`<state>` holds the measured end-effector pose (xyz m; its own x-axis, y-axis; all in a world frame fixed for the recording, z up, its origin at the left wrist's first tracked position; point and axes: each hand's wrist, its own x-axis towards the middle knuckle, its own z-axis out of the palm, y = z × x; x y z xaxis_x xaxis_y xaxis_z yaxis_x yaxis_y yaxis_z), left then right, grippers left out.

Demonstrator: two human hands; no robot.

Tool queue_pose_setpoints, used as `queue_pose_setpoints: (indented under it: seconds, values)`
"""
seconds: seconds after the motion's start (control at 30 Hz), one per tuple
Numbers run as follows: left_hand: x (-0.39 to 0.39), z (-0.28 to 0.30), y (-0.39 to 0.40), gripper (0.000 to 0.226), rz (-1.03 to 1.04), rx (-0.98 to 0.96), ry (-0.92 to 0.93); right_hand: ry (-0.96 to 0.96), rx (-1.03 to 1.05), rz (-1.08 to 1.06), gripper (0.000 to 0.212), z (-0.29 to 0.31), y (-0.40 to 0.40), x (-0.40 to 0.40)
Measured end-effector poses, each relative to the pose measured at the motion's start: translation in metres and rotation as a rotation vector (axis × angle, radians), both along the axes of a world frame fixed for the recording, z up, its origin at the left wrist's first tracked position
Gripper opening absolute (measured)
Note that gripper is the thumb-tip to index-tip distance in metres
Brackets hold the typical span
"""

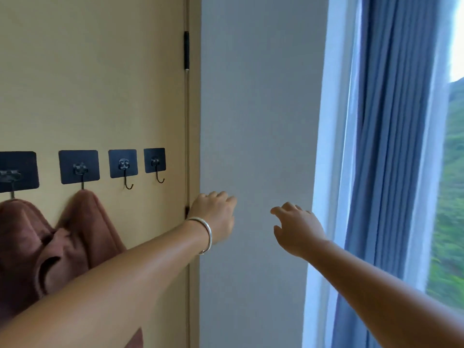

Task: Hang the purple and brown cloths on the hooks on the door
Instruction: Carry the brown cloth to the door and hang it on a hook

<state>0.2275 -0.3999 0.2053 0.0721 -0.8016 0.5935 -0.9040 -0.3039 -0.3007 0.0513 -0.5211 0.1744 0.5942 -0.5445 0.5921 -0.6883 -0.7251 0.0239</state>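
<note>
Brown cloth (57, 247) is up on the door (100, 84), lower left of the frame, draped from two of the black stick-on hooks: the one cut off at the left edge (12, 172) and the next one along (79, 168). It sags between them in a bunched fold, and the bottom of it is hidden behind the left forearm. Two more hooks to the right, (124, 167) and (155, 163), have nothing on them.

Both hands are out in front of the grey wall (256, 109), middle of the frame, and neither is holding anything. Left hand (216, 217), with a silver bangle (206, 232) on the wrist, has loosely curled fingers just past the door frame edge. Right hand (297, 229) has its fingers loosely spread, apart from the left. Blue curtain (386, 146) and a window (454, 172) showing greenery fill the right side.
</note>
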Motion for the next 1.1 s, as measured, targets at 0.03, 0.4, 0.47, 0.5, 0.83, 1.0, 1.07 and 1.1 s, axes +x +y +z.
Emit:
queue_pose_setpoints:
  seconds: [0.03, 0.4, 0.47, 0.5, 0.83, 1.0, 1.07, 1.1]
  values:
    - [-0.013, -0.003, -0.007, 0.026, -0.041, 0.005, 0.002, 0.005, -0.005, -0.044, 0.041, -0.001, 0.000, -0.017]
    - [-0.192, -0.001, -0.071, 0.028, -0.422, 0.015, 0.008, 0.020, 0.005, -0.432, 0.033, 0.006, 0.011, -0.230]
    - [-0.235, 0.001, -0.079, 0.027, -0.503, 0.017, 0.016, 0.016, 0.014, -0.509, 0.035, 0.007, 0.017, -0.276]
    - [-0.257, 0.001, -0.082, 0.028, -0.542, 0.019, 0.014, 0.019, 0.015, -0.545, 0.037, 0.006, 0.021, -0.299]
    - [-0.503, -0.004, -0.083, 0.039, -0.891, 0.033, -0.001, 0.022, 0.057, -0.887, 0.045, -0.001, 0.088, -0.530]
    - [-0.622, -0.012, -0.061, 0.042, -1.044, 0.050, 0.014, 0.023, 0.095, -1.057, 0.041, -0.012, 0.148, -0.635]
    - [-0.669, -0.019, -0.048, 0.041, -1.127, 0.070, 0.012, 0.016, 0.117, -1.137, 0.040, -0.017, 0.177, -0.675]
    - [-0.691, -0.022, -0.042, 0.041, -1.165, 0.080, 0.011, 0.009, 0.130, -1.177, 0.041, -0.020, 0.192, -0.694]
